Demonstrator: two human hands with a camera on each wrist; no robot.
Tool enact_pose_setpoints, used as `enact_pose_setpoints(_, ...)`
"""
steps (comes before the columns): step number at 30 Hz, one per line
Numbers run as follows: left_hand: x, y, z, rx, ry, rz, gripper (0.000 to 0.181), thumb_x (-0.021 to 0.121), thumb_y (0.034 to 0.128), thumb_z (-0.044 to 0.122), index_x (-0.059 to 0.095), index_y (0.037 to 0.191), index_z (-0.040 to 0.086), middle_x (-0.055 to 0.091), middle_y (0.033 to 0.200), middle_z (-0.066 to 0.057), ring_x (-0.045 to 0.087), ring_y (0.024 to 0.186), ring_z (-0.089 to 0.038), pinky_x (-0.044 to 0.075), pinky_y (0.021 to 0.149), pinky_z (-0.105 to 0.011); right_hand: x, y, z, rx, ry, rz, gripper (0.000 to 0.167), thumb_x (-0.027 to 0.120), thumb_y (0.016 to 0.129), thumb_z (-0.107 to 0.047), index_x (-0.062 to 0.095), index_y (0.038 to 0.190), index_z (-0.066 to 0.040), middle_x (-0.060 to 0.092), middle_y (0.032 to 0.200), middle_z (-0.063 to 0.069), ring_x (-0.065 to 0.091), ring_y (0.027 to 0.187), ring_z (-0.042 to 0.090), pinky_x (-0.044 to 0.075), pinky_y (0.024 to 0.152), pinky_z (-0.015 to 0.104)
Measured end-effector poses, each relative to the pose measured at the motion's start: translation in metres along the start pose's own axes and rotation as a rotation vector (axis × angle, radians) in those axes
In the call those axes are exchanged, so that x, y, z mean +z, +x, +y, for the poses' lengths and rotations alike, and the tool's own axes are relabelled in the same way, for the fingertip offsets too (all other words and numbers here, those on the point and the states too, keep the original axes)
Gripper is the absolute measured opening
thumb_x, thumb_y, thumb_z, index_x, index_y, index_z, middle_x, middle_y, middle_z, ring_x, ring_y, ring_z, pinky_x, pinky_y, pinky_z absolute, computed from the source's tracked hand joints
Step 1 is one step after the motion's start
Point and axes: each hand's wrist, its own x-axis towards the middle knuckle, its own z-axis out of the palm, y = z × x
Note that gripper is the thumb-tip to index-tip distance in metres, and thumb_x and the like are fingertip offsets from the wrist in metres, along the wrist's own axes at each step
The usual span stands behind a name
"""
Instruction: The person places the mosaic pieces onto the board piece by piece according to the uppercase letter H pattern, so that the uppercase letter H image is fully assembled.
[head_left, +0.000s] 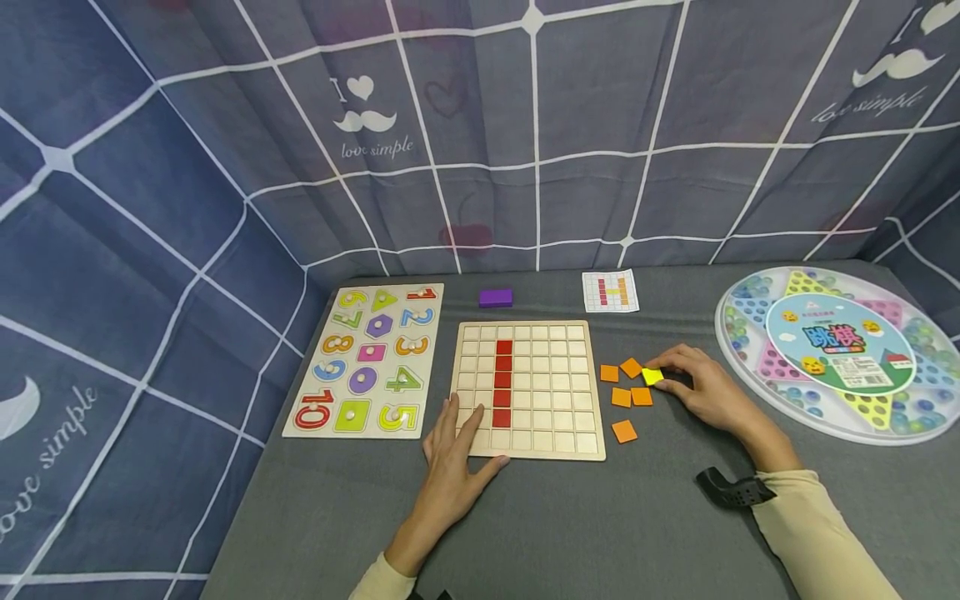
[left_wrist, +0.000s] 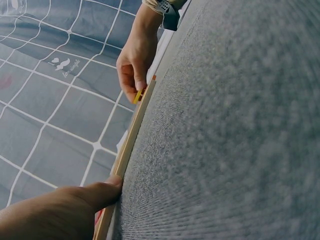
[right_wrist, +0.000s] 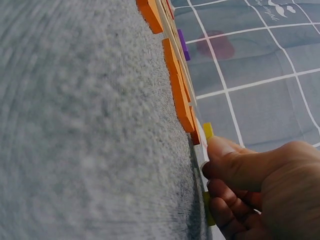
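My right hand (head_left: pixel 708 387) pinches a yellow square tile (head_left: pixel 652 377) between thumb and fingers, right of the board. The same yellow tile (right_wrist: pixel 208 130) shows above the thumb tip in the right wrist view. Lower there, a yellow piece (right_wrist: pixel 209 209) shows by the curled fingers; whether they hold it I cannot tell. Several orange tiles (head_left: pixel 621 397) lie loose beside the hand. My left hand (head_left: pixel 453 471) rests with extended fingers on the lower left of the wooden grid board (head_left: pixel 555 446), its thumb at the front edge. A column of red tiles (head_left: pixel 503 364) sits in the board.
A number and shape puzzle board (head_left: pixel 408 333) lies left. Behind the grid board are a purple block (head_left: pixel 496 298) and a pattern card (head_left: pixel 630 292) with red, yellow and orange squares. A round game board (head_left: pixel 750 400) lies right. A patterned curtain (head_left: pixel 585 100) hangs behind the table.
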Motion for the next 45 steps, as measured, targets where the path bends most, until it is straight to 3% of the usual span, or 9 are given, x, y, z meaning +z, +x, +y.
enact_pose_setpoints(8, -0.002, 0.000, -0.002, 0.017, 0.014, 0.010, 0.078, 0.083, 0.0774, 0.032, 0.050, 0.141, 0.001, 0.023, 0.156, -0.032, 0.020, 0.144, -0.049, 0.016, 0.102, -0.059, 0.002, 0.009, -0.006, -0.038, 0.032, 0.055, 0.034, 0.076, 0.079, 0.005, 0.071, 0.110, -0.009, 0.065, 0.103, 0.002, 0.054, 0.091, 0.011, 0.040, 0.082, 0.019)
enact_pose_setpoints(16, -0.004, 0.001, -0.004, 0.018, 0.024, -0.001, 0.079, 0.082, 0.0780, 0.033, 0.049, 0.141, -0.001, 0.021, 0.157, -0.031, 0.020, 0.144, -0.049, 0.017, 0.100, -0.059, 0.009, 0.028, -0.022, -0.041, 0.055, 0.053, 0.034, 0.077, 0.080, 0.000, 0.072, 0.110, -0.014, 0.065, 0.106, -0.001, 0.055, 0.097, 0.011, 0.041, 0.084, 0.024)
enact_pose_setpoints(20, -0.005, 0.003, -0.004, 0.018, 0.019, -0.007, 0.079, 0.082, 0.0782, 0.033, 0.049, 0.141, -0.001, 0.021, 0.157, -0.031, 0.019, 0.145, -0.049, 0.017, 0.100, -0.058, 0.016, 0.041, -0.034, -0.047, 0.099, 0.044, 0.032, 0.078, 0.080, -0.001, 0.072, 0.110, -0.013, 0.065, 0.107, 0.002, 0.057, 0.101, 0.019, 0.044, 0.086, 0.033)
enact_pose_setpoints(24, -0.004, 0.005, -0.004, 0.018, 0.020, -0.007, 0.078, 0.082, 0.0783, 0.034, 0.049, 0.141, 0.000, 0.022, 0.157, -0.031, 0.020, 0.145, -0.049, 0.017, 0.099, -0.057, 0.028, 0.057, -0.051, -0.064, 0.137, 0.029, 0.030, 0.077, 0.081, -0.003, 0.071, 0.110, -0.011, 0.064, 0.110, 0.005, 0.054, 0.104, 0.024, 0.044, 0.086, 0.044)
enact_pose_setpoints(30, -0.004, 0.006, -0.003, 0.030, 0.018, -0.003, 0.078, 0.083, 0.0773, 0.032, 0.050, 0.140, -0.001, 0.023, 0.156, -0.032, 0.020, 0.144, -0.049, 0.017, 0.099, -0.058, 0.056, 0.079, -0.081, -0.109, 0.219, -0.014, 0.028, 0.081, 0.077, -0.004, 0.073, 0.104, -0.010, 0.065, 0.107, 0.006, 0.054, 0.105, 0.026, 0.038, 0.093, 0.049)
enact_pose_setpoints(34, -0.003, 0.006, -0.002, 0.027, 0.019, -0.006, 0.078, 0.083, 0.0771, 0.032, 0.051, 0.139, -0.002, 0.023, 0.155, -0.033, 0.021, 0.143, -0.051, 0.017, 0.099, -0.060, 0.074, 0.084, -0.094, -0.118, 0.232, -0.052, 0.028, 0.083, 0.076, -0.009, 0.074, 0.102, -0.013, 0.065, 0.107, 0.005, 0.054, 0.104, 0.026, 0.032, 0.094, 0.052)
enact_pose_setpoints(40, -0.003, 0.004, 0.000, 0.003, 0.025, -0.023, 0.077, 0.081, 0.0790, 0.034, 0.050, 0.140, -0.001, 0.022, 0.157, -0.031, 0.019, 0.145, -0.048, 0.018, 0.101, -0.060, 0.092, 0.087, -0.103, -0.117, 0.206, -0.073, 0.028, 0.086, 0.073, -0.016, 0.075, 0.098, -0.014, 0.065, 0.107, 0.005, 0.053, 0.100, 0.026, 0.033, 0.092, 0.051)
enact_pose_setpoints(45, -0.002, 0.000, 0.000, -0.005, 0.034, -0.022, 0.076, 0.081, 0.0789, 0.034, 0.050, 0.140, 0.000, 0.022, 0.156, -0.031, 0.019, 0.145, -0.049, 0.018, 0.101, -0.061, 0.101, 0.087, -0.102, -0.062, 0.179, -0.104, 0.027, 0.086, 0.074, -0.021, 0.075, 0.098, -0.016, 0.062, 0.116, 0.008, 0.049, 0.113, 0.031, 0.027, 0.100, 0.059)
